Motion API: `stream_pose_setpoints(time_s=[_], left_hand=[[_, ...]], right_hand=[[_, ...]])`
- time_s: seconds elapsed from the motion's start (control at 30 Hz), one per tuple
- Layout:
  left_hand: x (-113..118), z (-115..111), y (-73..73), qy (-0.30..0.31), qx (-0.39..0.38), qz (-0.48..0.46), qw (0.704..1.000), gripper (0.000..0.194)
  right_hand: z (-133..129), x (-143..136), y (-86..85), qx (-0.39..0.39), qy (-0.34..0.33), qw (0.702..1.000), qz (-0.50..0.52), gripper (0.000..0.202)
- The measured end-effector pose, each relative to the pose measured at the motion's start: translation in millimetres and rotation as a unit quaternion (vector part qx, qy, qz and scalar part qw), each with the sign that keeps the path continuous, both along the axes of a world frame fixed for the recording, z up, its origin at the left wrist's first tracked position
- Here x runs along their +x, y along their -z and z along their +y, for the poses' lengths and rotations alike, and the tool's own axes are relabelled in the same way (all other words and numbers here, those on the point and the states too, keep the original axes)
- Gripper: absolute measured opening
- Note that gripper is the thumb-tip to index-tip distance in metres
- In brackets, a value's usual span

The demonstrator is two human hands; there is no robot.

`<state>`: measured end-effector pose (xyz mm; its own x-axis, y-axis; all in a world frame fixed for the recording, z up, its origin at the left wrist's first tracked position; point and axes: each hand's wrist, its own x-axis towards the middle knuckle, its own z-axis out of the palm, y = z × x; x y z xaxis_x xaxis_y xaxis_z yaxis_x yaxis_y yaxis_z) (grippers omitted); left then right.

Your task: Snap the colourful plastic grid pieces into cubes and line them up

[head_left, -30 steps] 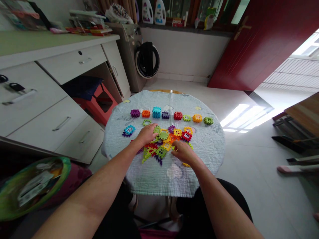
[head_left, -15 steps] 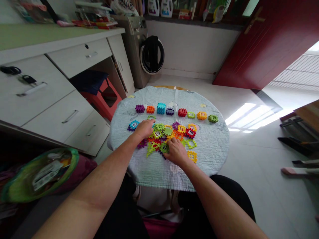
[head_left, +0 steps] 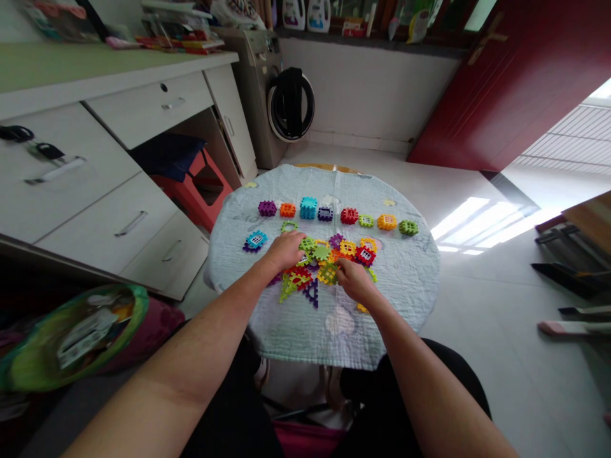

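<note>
Colourful toothed plastic pieces lie in a loose pile (head_left: pixel 321 253) in the middle of a cloth-covered round table (head_left: pixel 305 337). My left hand (head_left: pixel 285 249) rests on the pile's left side, fingers closed over green pieces; what they grip is hidden. My right hand (head_left: pixel 354 278) is closed at the pile's right part, its fingertips at a yellow-green piece (head_left: pixel 327 273). Behind the pile, stacks stand in a row, among them a purple stack (head_left: pixel 267 208), a blue stack (head_left: pixel 309 207), a red stack (head_left: pixel 349 215) and a green stack (head_left: pixel 408 227).
A blue piece (head_left: pixel 256 239) on purple ones lies left of the pile. A white cabinet (head_left: pixel 128 197) and a red stool (head_left: pixel 203 191) stand to the left, a lined bin (head_left: pixel 138 318) nearer. A washing machine (head_left: pixel 260 95) is behind, a red door (head_left: pixel 482 95) at right.
My left hand has shifted slightly right over the pile. My right hand has moved right, and a yellow-green piece and a dark purple triangle now show where it was.
</note>
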<state>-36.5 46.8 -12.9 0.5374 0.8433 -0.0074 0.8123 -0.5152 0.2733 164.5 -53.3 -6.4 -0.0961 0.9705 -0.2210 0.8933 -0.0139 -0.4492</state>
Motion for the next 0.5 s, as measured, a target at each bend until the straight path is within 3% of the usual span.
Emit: stream_pose_setpoints(time_s=[0.23,0.5], left_hand=[[16,-6,4.6,0.111,0.010,-0.041,0.993,0.052],[28,-10,8.7,0.103,0.016,-0.024,0.994,0.055]], right_hand=[[0,17,10.6,0.040,0.070,0.996,-0.031,0.040],[-7,3,11.6,0.022,0.047,0.992,-0.114,0.046]])
